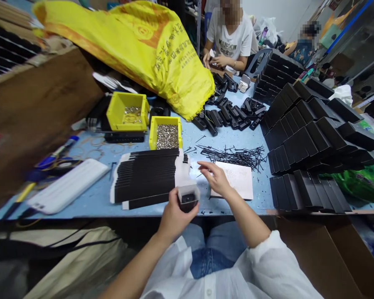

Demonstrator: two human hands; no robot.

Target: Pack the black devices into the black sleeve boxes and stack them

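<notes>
My left hand (176,216) is wrapped round a small black box (188,198), whose pale open end faces up with something black inside. To the right, my right hand (214,176) hovers with fingers apart and nothing visible in them. Below and beside it lies a white pad (237,180) sprinkled with tiny specks. A pile of thin black sticks (237,155) is scattered just behind the pad. Left of the held box, a row of flat folded black cartons (146,176) with white flaps lies on the blue table (193,143).
Two yellow bins (152,139) (112,112) hold small metal parts. Stacked black boxes (308,141) line the right side. Black devices (227,114) lie beyond, near a yellow sack (162,54). A white power strip-like case (68,187) is at left. Another person (230,41) sits opposite.
</notes>
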